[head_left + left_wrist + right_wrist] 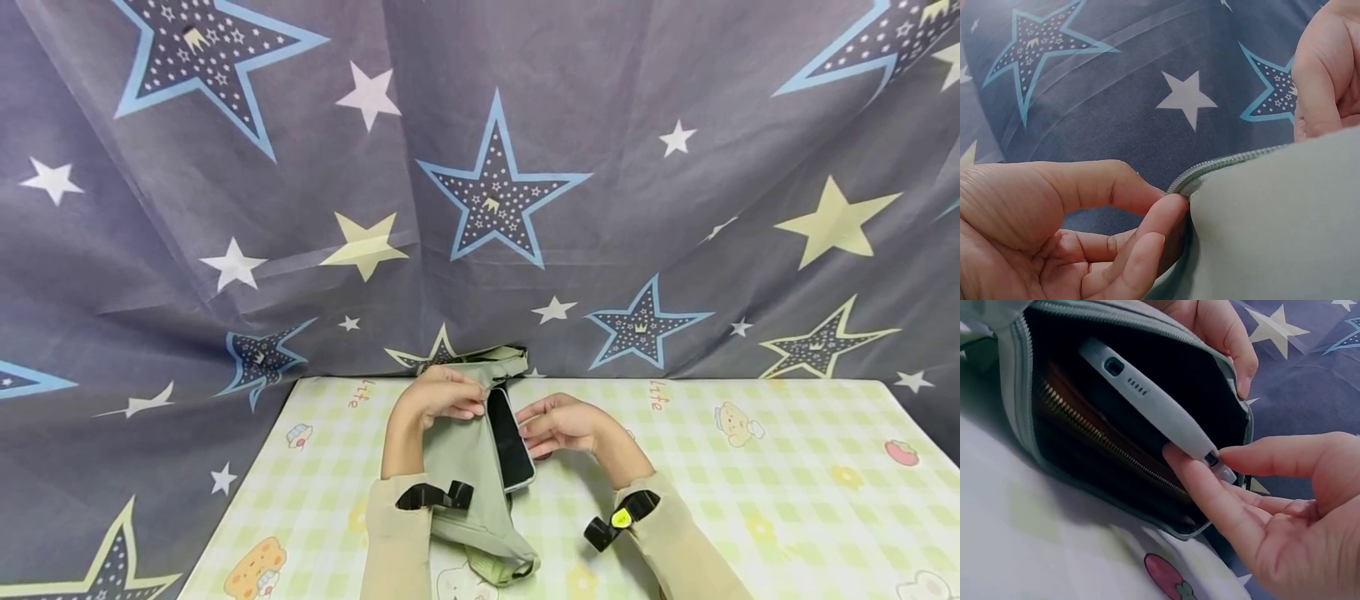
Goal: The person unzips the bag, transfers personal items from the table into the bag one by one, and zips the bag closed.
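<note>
A: The right grip, what has it got?

B: The phone, pinched at the edge, with fingers on both sides.

A: And the left grip?

B: Closed on the bag. Thumb and finger nip the rim of its mouth, right by the zip.

A: So where does the phone sit?

B: Slanted in the bag's unzipped mouth, on the side toward the desk's right edge. The head view shows its dark screen; the right wrist view shows one pale end, with a row of small slots between two holes.

A: Anything beside it in there?

B: A brown piece with a brass-toned zip. I can't tell whether it's a wallet or part of the bag.

A: How does the bag lie?

B: Pale green and lengthwise, from the desk's far edge toward the near one, closer to the left edge than the right. Lighter green strap at the near end.

A: Farther out?

B: Beige sleeves, a black band at each wrist. A green-and-white checked cloth covers the desk, with a strawberry printed near the right edge. Past the far edge hangs a dark curtain covered in stars.
</note>
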Demonstrator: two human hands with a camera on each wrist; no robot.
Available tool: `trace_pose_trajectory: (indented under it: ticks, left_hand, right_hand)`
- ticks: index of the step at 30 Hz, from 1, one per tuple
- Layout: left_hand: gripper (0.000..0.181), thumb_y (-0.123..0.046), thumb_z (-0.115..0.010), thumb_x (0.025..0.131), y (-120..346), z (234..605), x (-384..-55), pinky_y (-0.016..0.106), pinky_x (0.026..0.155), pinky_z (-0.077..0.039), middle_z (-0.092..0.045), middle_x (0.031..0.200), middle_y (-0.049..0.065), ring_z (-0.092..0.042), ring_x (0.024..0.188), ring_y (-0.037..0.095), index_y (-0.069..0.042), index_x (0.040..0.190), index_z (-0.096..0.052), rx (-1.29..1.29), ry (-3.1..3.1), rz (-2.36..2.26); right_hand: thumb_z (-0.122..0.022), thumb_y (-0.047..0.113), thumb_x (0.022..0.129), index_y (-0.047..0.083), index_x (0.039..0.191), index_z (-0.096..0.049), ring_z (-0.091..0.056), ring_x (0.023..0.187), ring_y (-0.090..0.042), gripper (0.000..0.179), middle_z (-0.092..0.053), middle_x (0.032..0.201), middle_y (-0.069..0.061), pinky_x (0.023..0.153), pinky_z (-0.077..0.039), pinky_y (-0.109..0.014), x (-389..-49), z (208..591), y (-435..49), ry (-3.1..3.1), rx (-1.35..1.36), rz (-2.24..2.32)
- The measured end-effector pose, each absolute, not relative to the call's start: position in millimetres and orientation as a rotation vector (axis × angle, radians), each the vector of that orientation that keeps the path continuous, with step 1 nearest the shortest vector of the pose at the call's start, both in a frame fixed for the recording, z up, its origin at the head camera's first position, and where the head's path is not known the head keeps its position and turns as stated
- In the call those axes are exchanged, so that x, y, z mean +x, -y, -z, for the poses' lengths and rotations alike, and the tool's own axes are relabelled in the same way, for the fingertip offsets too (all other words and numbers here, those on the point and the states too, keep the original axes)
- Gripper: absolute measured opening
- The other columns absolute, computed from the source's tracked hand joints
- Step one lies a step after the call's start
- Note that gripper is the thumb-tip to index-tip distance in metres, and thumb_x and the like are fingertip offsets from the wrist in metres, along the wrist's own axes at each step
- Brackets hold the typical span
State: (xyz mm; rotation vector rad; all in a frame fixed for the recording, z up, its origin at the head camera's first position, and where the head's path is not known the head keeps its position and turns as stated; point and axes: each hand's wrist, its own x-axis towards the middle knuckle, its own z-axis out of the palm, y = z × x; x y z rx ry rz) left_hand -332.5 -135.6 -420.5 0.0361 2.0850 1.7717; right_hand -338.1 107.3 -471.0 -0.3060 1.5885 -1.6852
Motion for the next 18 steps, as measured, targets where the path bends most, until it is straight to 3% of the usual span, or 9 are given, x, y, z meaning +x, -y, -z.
trace_pose_trajectory:
  ticks: [12,18]
  left_hand:
    - [0.024,-0.002,-0.064,0.092,134.2,417.6,-333.7,0.014,0.06,-0.059,-0.07,0.066,-0.002,-0.069,0.063,0.005,0.013,0.11,-0.068,0.021,-2.094,-1.756]
    - [0.025,-0.002,-0.064,0.09,133.0,419.1,-332.6,0.015,0.061,-0.06,-0.071,0.067,-0.002,-0.07,0.064,0.006,0.013,0.11,-0.068,0.021,-2.097,-1.753]
  right_hand:
    - [-0.053,-0.004,0.094,-0.017,0.129,-0.051,-0.072,0.08,-0.012,0.037,-0.071,0.086,0.001,0.079,-0.065,-0.029,-337.9,468.3,-104.1,-1.613,-0.297,1.754]
    - [-0.052,-0.007,0.094,-0.011,0.118,-0.057,-0.072,0.081,-0.012,0.024,-0.073,0.085,0.0,0.079,-0.065,-0.027,-334.3,471.2,-100.6,-1.543,-0.309,1.774]
